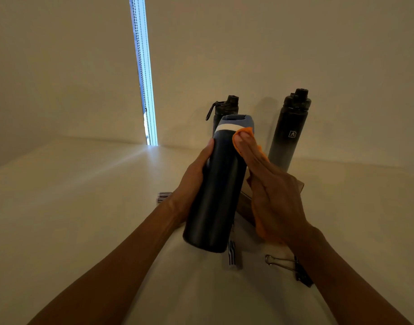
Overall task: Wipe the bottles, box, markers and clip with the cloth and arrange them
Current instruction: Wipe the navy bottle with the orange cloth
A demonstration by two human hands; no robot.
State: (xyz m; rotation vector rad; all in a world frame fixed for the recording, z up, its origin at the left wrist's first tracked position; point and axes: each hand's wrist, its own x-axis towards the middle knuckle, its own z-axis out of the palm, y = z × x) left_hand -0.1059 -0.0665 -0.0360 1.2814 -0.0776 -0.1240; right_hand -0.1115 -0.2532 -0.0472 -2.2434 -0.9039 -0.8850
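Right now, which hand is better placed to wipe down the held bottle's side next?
Right. The right hand presses the cloth against the bottle near its cap; the left hand grips the bottle's body and has no cloth.

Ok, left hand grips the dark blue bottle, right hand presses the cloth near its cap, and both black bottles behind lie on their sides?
No: the head view shows the looped black bottle and the taller black bottle standing upright. The rest is right: left hand grips the dark blue bottle, right hand presses the cloth near its cap.
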